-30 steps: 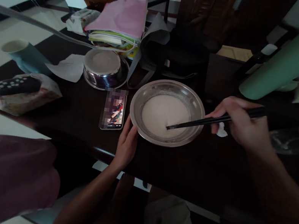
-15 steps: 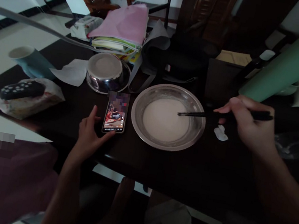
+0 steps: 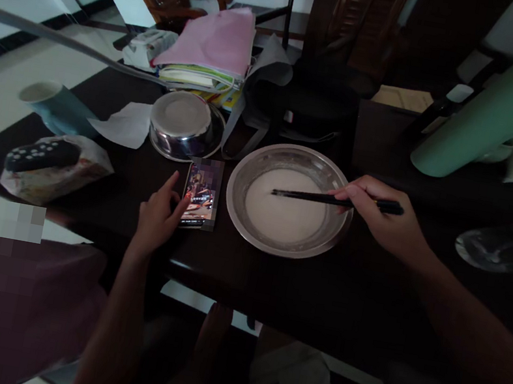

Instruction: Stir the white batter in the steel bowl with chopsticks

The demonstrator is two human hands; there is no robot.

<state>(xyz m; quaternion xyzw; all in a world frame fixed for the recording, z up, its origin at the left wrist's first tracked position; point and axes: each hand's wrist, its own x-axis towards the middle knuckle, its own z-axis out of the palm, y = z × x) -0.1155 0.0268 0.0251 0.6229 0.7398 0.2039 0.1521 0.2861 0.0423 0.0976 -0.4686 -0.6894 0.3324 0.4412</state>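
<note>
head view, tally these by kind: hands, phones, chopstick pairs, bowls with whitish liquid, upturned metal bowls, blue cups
Left hand plus right hand: 2
Phone: 1
Pair of chopsticks: 1
Bowl with whitish liquid: 1
Upturned metal bowl: 1
Blue cup: 1
Total: 7

The right hand (image 3: 377, 212) holds black chopsticks (image 3: 308, 196) over pale liquid (image 3: 282, 216) in a metal bowl (image 3: 234, 207). The left hand (image 3: 155, 217) adjoins a phone (image 3: 196, 201) near the table's (image 3: 232, 274) front edge.
</note>
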